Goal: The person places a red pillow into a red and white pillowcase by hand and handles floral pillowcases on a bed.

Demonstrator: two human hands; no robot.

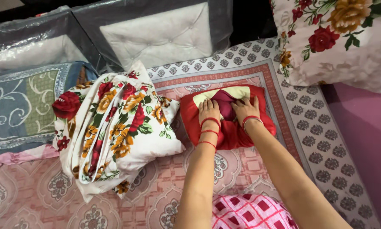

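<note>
A patterned bedsheet point(258, 80) in pink, red and grey covers the bed, with a purple cloth point(364, 127) along its right side. At the head stand two padded headboard panels point(156, 36) wrapped in clear plastic. A big floral pillow point(347, 38) sits in the top right corner, and a blue and green quilt point(21, 106) lies at the left edge. Beside the quilt rests a floral pillow with a folded floral sheet point(114, 127) draped over it, white with red and yellow flowers.

Just right of that pile, in the middle of the bed, lies a small red folded cloth bundle point(230, 131) with cream and maroon layers showing on top. The left hand point(209, 111) and the right hand point(244, 108) both lie flat on it, palms down, fingers spread slightly, pressing and gripping nothing. Red bangles point(209, 132) circle both wrists. A pink checked garment point(250, 212) shows at the bottom edge.
</note>
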